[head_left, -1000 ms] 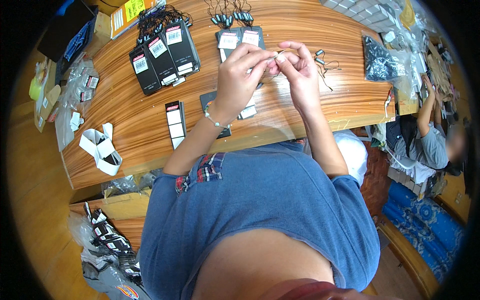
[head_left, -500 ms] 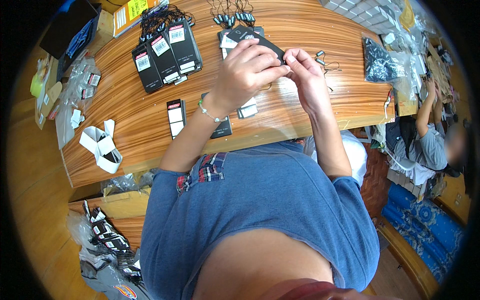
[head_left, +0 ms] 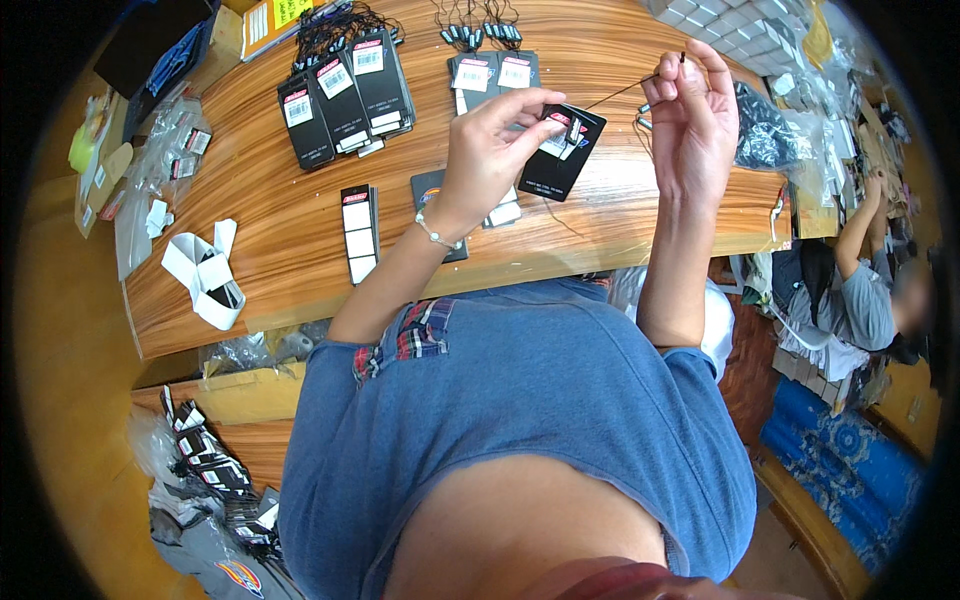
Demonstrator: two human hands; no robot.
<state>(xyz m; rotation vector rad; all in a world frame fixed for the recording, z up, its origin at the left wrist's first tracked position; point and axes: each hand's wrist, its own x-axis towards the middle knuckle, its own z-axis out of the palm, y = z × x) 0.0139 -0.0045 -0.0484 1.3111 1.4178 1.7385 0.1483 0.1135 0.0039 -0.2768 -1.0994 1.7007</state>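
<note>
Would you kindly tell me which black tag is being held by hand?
The tag pinched in the left hand, with a cord running from it to the right hand; the other tags near it lie on the table.

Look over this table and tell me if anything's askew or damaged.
No damage that I can see. The white strip lies in loose, twisted loops toward the table's left front corner, which looks untidy compared with the stacked black tags.
</note>
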